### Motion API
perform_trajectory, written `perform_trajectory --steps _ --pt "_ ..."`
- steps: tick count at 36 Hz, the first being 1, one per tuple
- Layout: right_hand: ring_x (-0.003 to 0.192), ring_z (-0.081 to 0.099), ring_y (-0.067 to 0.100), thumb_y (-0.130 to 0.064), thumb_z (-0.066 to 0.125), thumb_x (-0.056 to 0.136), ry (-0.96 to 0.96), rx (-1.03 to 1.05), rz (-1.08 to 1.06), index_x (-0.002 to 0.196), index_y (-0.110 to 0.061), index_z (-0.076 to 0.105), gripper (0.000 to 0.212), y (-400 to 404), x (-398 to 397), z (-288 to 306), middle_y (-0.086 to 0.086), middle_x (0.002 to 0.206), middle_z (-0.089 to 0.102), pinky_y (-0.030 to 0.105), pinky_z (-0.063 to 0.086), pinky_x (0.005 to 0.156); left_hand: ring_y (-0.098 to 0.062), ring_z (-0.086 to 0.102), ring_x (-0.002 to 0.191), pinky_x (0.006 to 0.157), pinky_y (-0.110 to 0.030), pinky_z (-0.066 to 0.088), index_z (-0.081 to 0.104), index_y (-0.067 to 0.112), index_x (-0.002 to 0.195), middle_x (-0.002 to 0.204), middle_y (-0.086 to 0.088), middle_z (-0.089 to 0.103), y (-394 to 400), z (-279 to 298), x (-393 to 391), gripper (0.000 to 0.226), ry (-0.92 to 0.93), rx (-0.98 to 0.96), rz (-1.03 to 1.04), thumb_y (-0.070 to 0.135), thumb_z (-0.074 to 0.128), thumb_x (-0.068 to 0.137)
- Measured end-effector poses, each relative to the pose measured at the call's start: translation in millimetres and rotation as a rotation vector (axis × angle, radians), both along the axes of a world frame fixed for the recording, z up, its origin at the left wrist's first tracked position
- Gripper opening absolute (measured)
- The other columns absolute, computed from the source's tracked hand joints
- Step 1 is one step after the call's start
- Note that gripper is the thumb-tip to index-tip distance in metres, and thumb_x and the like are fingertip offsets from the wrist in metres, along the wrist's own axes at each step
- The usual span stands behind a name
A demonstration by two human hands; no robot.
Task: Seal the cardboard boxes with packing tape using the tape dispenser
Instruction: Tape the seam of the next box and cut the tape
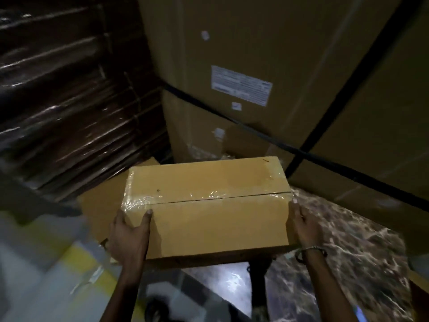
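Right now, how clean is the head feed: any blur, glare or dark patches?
Head view: dim overall; the box is the brightest and sharpest thing, with glare on its tape; the lower left floor is motion-smeared; the wrapped stack upper left is nearly black; wide-angle bending at edges.

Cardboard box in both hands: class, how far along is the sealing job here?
Done: clear tape already covers the cardboard box top seam. In hand: left hand and right hand grip its ends, carrying it. Left: unclear; no dispenser or unsealed box shows.
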State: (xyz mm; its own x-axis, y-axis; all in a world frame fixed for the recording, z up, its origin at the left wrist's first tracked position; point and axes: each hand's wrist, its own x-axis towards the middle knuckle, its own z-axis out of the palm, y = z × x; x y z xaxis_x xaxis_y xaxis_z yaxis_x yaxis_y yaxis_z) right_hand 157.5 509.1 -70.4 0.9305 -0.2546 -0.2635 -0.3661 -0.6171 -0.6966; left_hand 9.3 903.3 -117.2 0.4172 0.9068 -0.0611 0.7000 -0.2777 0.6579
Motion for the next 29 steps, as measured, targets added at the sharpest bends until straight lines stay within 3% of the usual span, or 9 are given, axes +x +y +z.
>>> perform_trajectory --steps 4,9,11,14,17,21,25,29 --pt "0.112 0.062 0.039 -0.074 0.036 0.099 -0.012 -0.01 0.068 0.122 -0.021 0.073 0.068 86.3 8.0 -7.8 0.017 0.128 0.068 0.043 0.047 0.092 -0.04 0.067 0.113 0.095 -0.054 0.055 0.055 0.025 0.138 0.125 -0.007 0.071 77.9 -4.0 -23.0 0.085 -0.064 -0.018 0.12 0.086 0.057 0.079" --pt "0.125 0.057 0.041 -0.067 0.044 0.1 0.012 0.003 0.17 0.129 -0.019 0.071 0.063 208.3 18.0 -3.0 0.017 0.138 0.064 0.045 0.043 0.101 -0.038 0.067 0.106 0.093 -0.055 0.055 0.056 0.027 0.12 0.117 -0.005 0.072 172.4 -12.0 -51.6 0.061 -0.076 -0.018 0.228 0.074 0.061 0.081" --pt "0.121 0.059 0.039 -0.074 0.044 0.095 0.018 0.019 0.209 0.128 -0.021 0.071 0.068 250.0 21.2 -2.4 0.016 0.133 0.067 0.044 0.043 0.1 -0.038 0.066 0.104 0.091 -0.054 0.055 0.054 0.027 0.116 0.115 -0.005 0.07 203.3 -11.4 -59.0 0.054 -0.083 -0.023 0.261 0.069 0.063 0.083" --pt "0.118 0.06 0.039 -0.093 0.034 0.082 0.029 0.019 0.221 0.129 -0.021 0.07 0.093 301.6 33.9 -11.5 0.015 0.132 0.067 0.045 0.045 0.099 -0.039 0.065 0.105 0.091 -0.052 0.054 0.055 0.027 0.113 0.116 -0.007 0.069 247.8 -19.7 -58.6 0.048 -0.083 -0.03 0.276 0.066 0.064 0.086" --pt "0.122 0.058 0.039 -0.081 0.035 0.094 0.084 0.056 0.266 0.127 -0.022 0.071 0.077 353.0 55.0 -20.2 0.013 0.135 0.065 0.046 0.044 0.104 -0.039 0.065 0.113 0.096 -0.053 0.053 0.059 0.025 0.126 0.126 -0.008 0.069 292.8 -39.8 -45.0 0.06 -0.107 -0.08 0.253 0.069 0.062 0.085" --pt "0.131 0.053 0.037 -0.076 0.035 0.098 0.168 0.051 0.355 0.143 -0.033 0.06 0.067 413.4 95.7 -47.7 0.008 0.147 0.058 0.05 0.039 0.114 -0.043 0.063 0.122 0.103 -0.054 0.049 0.058 0.019 0.142 0.138 -0.015 0.066 349.3 -75.6 -23.7 0.072 -0.091 -0.198 0.273 0.063 0.069 0.086" --pt "0.134 0.051 0.036 -0.073 0.04 0.098 0.219 0.0 0.424 0.146 -0.032 0.056 0.065 474.3 145.7 -86.4 0.006 0.149 0.056 0.048 0.04 0.112 -0.044 0.052 0.14 0.114 -0.058 0.045 0.031 0.02 0.163 0.158 -0.014 0.051 402.8 -123.8 -6.6 0.103 -0.053 -0.341 0.295 0.062 0.076 0.081" --pt "0.125 0.054 0.035 -0.07 0.045 0.097 0.306 0.013 0.498 0.143 -0.032 0.055 0.06 527.6 185.6 -130.7 0.005 0.136 0.058 0.053 0.043 0.108 -0.046 0.049 0.141 0.113 -0.061 0.045 0.027 0.015 0.165 0.159 -0.019 0.049 442.0 -174.7 1.3 0.121 -0.123 -0.378 0.289 0.065 0.074 0.066"
